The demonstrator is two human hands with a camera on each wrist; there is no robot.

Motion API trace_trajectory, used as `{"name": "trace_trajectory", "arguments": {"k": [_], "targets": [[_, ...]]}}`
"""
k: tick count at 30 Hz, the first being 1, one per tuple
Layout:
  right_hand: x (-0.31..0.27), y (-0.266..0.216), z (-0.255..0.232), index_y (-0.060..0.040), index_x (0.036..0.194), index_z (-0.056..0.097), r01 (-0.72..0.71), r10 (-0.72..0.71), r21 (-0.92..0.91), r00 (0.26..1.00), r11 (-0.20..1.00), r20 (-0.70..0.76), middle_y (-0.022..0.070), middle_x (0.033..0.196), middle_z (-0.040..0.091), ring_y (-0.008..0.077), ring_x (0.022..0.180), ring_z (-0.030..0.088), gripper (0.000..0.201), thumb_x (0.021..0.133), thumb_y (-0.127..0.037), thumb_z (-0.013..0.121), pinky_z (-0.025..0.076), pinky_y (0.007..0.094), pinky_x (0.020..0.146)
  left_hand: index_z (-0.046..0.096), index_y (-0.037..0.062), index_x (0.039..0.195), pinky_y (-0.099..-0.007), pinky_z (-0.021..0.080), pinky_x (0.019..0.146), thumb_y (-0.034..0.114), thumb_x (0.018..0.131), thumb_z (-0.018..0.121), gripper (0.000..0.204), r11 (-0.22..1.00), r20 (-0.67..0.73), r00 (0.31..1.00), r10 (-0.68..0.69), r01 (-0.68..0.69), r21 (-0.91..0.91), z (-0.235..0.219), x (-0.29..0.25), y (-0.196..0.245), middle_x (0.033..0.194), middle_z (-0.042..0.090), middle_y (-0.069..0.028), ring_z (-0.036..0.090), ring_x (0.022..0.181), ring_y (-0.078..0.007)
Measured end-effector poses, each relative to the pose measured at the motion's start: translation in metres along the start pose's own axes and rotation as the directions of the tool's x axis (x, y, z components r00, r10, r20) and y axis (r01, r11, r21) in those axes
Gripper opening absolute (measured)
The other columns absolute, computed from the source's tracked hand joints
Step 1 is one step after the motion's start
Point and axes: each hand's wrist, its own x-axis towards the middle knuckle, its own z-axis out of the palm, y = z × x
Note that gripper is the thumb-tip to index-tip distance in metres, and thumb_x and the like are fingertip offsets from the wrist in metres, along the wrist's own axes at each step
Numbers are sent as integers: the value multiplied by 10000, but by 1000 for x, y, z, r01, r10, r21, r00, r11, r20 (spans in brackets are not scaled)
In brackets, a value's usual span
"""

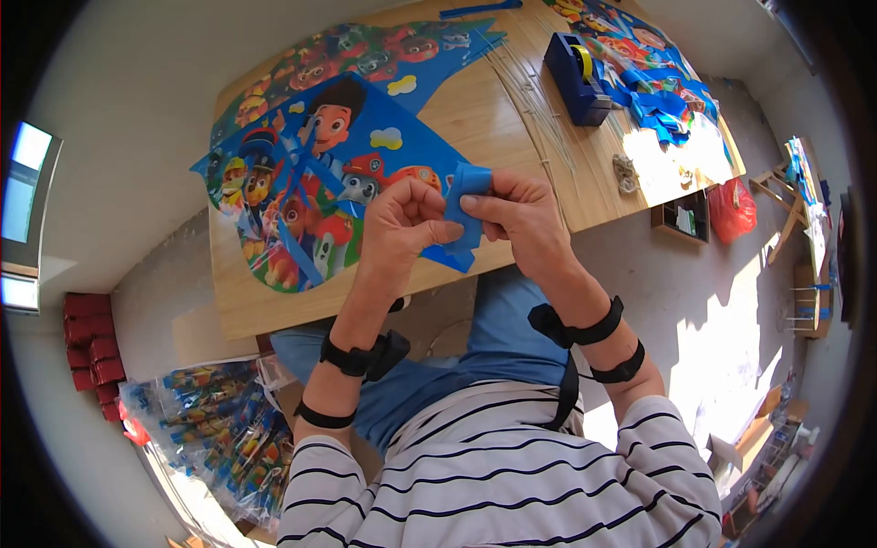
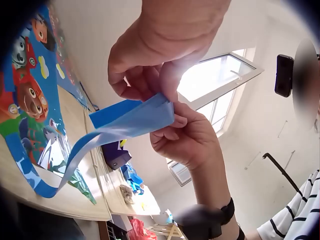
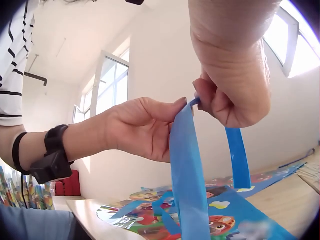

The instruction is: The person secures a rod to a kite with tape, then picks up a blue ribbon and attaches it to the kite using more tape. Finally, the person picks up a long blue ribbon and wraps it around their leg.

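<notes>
- Head view: a blue strip (image 1: 466, 239) is being held up between both hands, above the near edge of the surface (image 1: 493, 119) and close to the body, probably so that its folded edge is being seen well.
- By the left hand (image 1: 397, 221) the strip is being pinched at its upper edge, thumb against curled fingers; that grip is standing closed on the thin material, with nothing else being held.
- By the right hand (image 1: 525, 215) the same strip is being pinched from the opposite side, thumb laid on the blue face; this grip, too, is standing closed; with two pinches set close together, the fold is presumably being kept from slipping.
- Below the fingers, as the left wrist view is showing, a long tail of the strip is hanging and curling toward the printed sheet (image 1: 343, 160); it is being left loose, apparently because only the upper part is being worked.
- Under and beyond the hands the sheet is lying flat, narrow blue strips (image 1: 294, 247) resting across it; thin rods (image 1: 539, 110), a tape dispenser (image 1: 577, 82) and a blue heap (image 1: 662, 114) are lying farther right, seemingly being kept within reach yet out of the way.
</notes>
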Motion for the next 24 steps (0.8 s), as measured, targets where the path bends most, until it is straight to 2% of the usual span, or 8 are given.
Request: {"name": "trace_trajectory", "arguments": {"k": [6,9,12,15,19,22,24], "targets": [[-4,-3,4,16,898,709,-12,13,38,999,999,-34,10,689,614,46,526,478,66,838,-8,693,363,208,469,586,51,902,-241,549,683,-62,730,786,287,999,-66,997,39,-38,16,3,-6,-1,847,643,-14,645,747,-91],[-5,-3,3,11,902,712,-21,22,33,999,999,-27,13,691,623,48,520,480,73,833,-11,697,363,207,468,583,66,895,-233,542,678,-34,753,794,273,1000,-121,992,-20,20,-3,6,-10,4,826,633,-4,636,722,-87],[-5,0,0,10,911,715,-31,32,33,999,999,-19,14,694,629,48,516,478,83,833,-14,700,363,208,468,577,79,891,-211,511,610,21,806,781,229,991,-136,991,11,-28,-127,0,-9,-2,790,632,-3,629,690,-85],[-6,0,-2,11,924,718,-38,40,49,998,998,-38,12,696,634,46,514,475,92,839,-19,700,361,207,467,567,79,887,-196,463,538,70,862,747,182,999,-182,983,-9,2,-38,-8,-12,1,777,629,-12,623,680,-85],[-6,-3,-9,8,943,724,-57,63,111,997,992,-51,11,706,642,41,516,474,103,848,-25,702,358,203,465,584,86,948,-229,408,542,77,901,702,127,993,-322,940,112,-117,5,-33,-9,5,840,606,-6,533,641,-71],[-7,-6,-9,5,945,725,-51,55,136,998,989,-29,13,720,648,40,517,475,102,851,-31,705,361,197,463,627,71,1001,-228,426,555,81,910,689,111,946,-313,915,255,-168,278,-26,-10,11,881,627,-2,545,676,-59],[-6,-5,-5,6,939,724,-43,47,134,999,990,-23,15,726,650,41,517,479,97,852,-32,706,365,194,462,644,49,1021,-209,464,656,60,900,696,131,950,-188,954,234,-183,252,-19,-12,5,849,634,5,580,721,-58]]}}
